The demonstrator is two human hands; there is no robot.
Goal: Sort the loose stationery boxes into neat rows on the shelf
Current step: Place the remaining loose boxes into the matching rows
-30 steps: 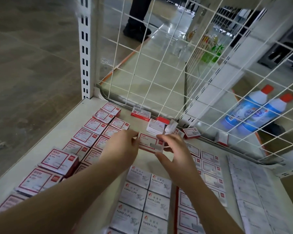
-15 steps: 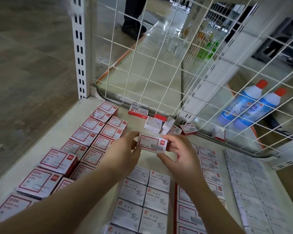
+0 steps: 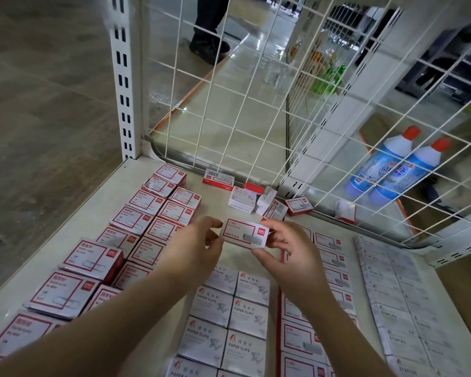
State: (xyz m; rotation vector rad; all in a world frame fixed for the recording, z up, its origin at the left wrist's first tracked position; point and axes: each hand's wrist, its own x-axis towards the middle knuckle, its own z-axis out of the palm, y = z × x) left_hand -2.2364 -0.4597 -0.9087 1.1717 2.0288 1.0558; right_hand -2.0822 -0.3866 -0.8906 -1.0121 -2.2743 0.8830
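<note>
Both hands hold one small white box with a red border (image 3: 244,234) above the middle of the white shelf (image 3: 101,213). My left hand (image 3: 195,244) pinches its left end; my right hand (image 3: 288,247) grips its right end with thumb under and fingers curled over. Red-bordered boxes (image 3: 147,219) lie in two rows on the left, paper clip boxes (image 3: 229,314) in rows under my arms, more red-bordered boxes (image 3: 329,257) right of my right hand. A loose jumble of boxes (image 3: 252,198) sits at the back by the mesh.
A white wire mesh wall (image 3: 229,104) closes the back of the shelf, with a slotted upright post (image 3: 124,77) at the back left. Grey staples boxes (image 3: 392,295) fill the right side. Two blue bottles (image 3: 397,170) lie beyond the mesh. A person's legs (image 3: 208,25) stand behind.
The box held by both hands has risen slightly off the shelf and come a little toward me. The camera has tilted down a bit.
</note>
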